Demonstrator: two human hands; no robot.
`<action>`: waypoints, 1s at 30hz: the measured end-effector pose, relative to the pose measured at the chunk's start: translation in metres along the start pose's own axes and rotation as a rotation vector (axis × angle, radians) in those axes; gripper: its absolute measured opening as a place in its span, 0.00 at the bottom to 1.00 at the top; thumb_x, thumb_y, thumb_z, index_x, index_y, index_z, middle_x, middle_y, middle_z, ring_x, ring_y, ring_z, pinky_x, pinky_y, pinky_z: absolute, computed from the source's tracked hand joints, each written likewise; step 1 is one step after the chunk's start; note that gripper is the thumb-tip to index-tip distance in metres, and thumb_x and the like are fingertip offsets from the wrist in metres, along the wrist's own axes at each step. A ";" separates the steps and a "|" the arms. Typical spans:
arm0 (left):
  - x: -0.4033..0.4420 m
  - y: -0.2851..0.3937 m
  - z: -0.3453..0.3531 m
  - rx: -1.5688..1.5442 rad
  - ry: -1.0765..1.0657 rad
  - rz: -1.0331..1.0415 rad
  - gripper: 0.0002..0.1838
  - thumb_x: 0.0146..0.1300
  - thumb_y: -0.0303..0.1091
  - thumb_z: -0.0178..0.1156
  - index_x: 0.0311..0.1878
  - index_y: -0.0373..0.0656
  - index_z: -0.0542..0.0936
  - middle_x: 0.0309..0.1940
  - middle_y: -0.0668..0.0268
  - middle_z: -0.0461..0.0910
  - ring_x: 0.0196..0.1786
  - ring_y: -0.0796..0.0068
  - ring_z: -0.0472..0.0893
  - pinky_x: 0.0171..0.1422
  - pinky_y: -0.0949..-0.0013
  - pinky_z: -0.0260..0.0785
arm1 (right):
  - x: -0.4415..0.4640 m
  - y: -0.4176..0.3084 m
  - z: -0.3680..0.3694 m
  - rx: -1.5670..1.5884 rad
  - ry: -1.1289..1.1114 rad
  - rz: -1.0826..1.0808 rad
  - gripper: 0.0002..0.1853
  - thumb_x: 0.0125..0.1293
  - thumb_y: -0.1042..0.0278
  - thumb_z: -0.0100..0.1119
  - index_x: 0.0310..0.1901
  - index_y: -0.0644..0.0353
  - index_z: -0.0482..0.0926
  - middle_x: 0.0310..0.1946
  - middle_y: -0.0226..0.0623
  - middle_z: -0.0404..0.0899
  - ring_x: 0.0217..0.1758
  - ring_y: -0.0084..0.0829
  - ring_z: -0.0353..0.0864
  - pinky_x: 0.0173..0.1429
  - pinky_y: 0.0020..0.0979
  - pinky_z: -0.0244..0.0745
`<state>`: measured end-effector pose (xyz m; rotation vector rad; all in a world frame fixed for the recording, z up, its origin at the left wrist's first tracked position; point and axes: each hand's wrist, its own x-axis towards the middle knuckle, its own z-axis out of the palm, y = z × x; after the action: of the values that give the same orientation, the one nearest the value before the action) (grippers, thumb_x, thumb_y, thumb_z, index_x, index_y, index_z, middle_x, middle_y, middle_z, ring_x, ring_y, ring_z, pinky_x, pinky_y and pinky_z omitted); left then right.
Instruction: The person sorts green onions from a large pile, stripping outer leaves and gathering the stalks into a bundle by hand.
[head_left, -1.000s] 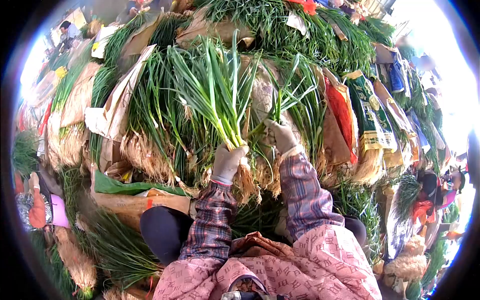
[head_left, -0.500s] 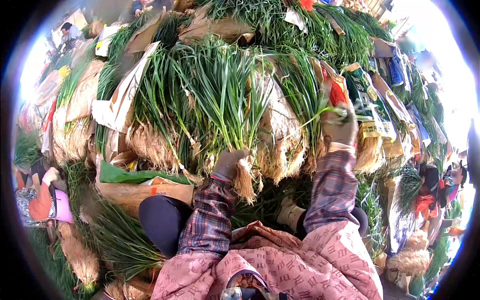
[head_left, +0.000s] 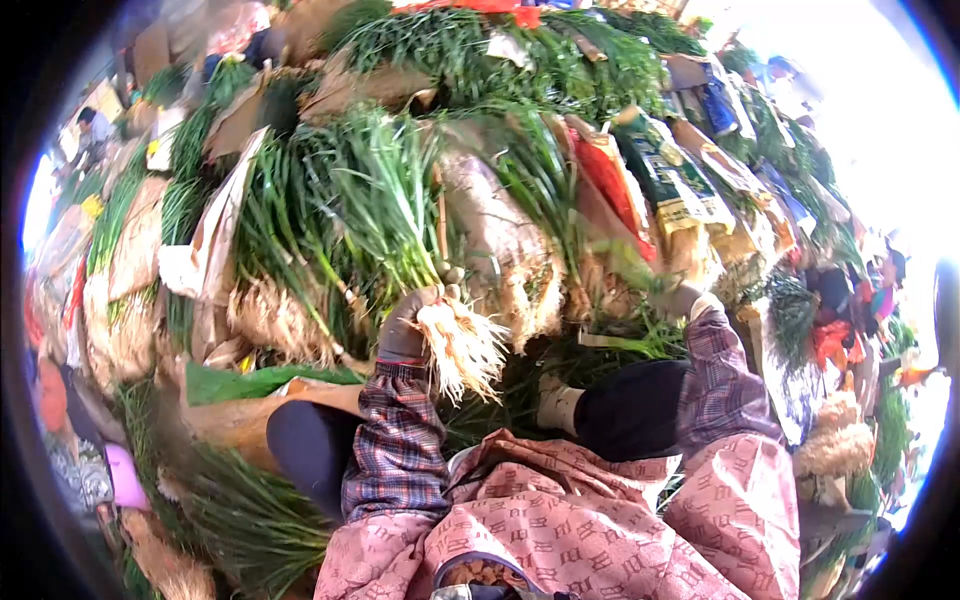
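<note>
A bunch of green onions (head_left: 385,205) rests in my left hand (head_left: 405,325), whose gloved fingers are wrapped round its stems. The pale roots hang below the fist and the green leaves point up and away from me. My right hand (head_left: 680,300) is low at the right, gloved and smeared by motion, so its fingers cannot be made out. Blurred green leaves (head_left: 640,335) lie just left of it. Behind the held bunch, more onions (head_left: 275,310) lie in a row with their roots towards me.
Brown paper (head_left: 490,225) and a green printed bag (head_left: 665,170) lie among the bundles. A green sheet (head_left: 260,383) lies at the left, near my knee (head_left: 310,445). Loose onions (head_left: 250,510) are at the lower left. A person (head_left: 95,130) is far off at the upper left.
My right hand has moved down from beside the red bag, and the thin green stalk no longer shows in it. My left hand still holds its bunch, now tilted with the roots more towards me.
</note>
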<state>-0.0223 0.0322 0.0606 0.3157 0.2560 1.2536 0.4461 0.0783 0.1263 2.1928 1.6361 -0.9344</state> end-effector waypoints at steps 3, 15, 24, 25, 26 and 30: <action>-0.001 -0.005 0.040 0.255 0.105 0.010 0.25 0.60 0.34 0.57 0.58 0.30 0.67 0.49 0.56 0.77 0.54 0.61 0.76 0.59 0.62 0.69 | -0.003 -0.023 0.000 -0.438 -0.018 -0.185 0.14 0.63 0.63 0.49 0.47 0.58 0.75 0.31 0.38 0.77 0.31 0.30 0.77 0.35 0.32 0.72; 0.015 -0.057 -0.022 0.196 0.182 -0.005 0.14 0.65 0.43 0.55 0.34 0.40 0.74 0.22 0.67 0.74 0.22 0.79 0.72 0.29 0.78 0.67 | 0.190 -0.125 0.110 0.198 0.464 -0.005 0.24 0.50 0.59 0.64 0.47 0.64 0.77 0.44 0.53 0.79 0.47 0.48 0.80 0.51 0.44 0.76; 0.016 -0.046 -0.025 0.128 0.073 -0.095 0.11 0.61 0.34 0.56 0.44 0.40 0.74 0.43 0.59 0.79 0.48 0.64 0.77 0.56 0.61 0.70 | 0.139 -0.137 0.035 0.382 0.559 -0.229 0.26 0.52 0.53 0.63 0.49 0.62 0.75 0.38 0.49 0.80 0.44 0.39 0.80 0.49 0.38 0.72; 0.024 -0.042 -0.027 0.174 0.033 -0.113 0.11 0.62 0.34 0.55 0.45 0.40 0.74 0.44 0.59 0.78 0.48 0.65 0.77 0.55 0.61 0.70 | 0.127 -0.141 0.015 0.428 0.620 -0.295 0.26 0.52 0.54 0.63 0.48 0.62 0.75 0.38 0.49 0.79 0.45 0.39 0.80 0.49 0.38 0.72; 0.030 -0.038 -0.027 0.218 -0.005 -0.125 0.12 0.62 0.34 0.54 0.46 0.40 0.74 0.45 0.59 0.78 0.47 0.65 0.77 0.55 0.61 0.71 | 0.115 -0.144 -0.006 0.468 0.678 -0.365 0.25 0.51 0.54 0.63 0.48 0.62 0.75 0.38 0.50 0.79 0.45 0.40 0.80 0.49 0.39 0.72; 0.022 -0.008 -0.023 0.419 -0.095 -0.113 0.13 0.65 0.35 0.51 0.49 0.39 0.73 0.48 0.61 0.76 0.46 0.67 0.76 0.53 0.62 0.71 | 0.026 -0.183 -0.062 0.354 0.790 -0.491 0.15 0.64 0.59 0.53 0.43 0.63 0.74 0.38 0.41 0.79 0.35 0.40 0.78 0.42 0.39 0.74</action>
<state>-0.0167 0.0536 0.0363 0.7098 0.4494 1.0639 0.3020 0.1937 0.1887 2.6561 2.6228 -0.4802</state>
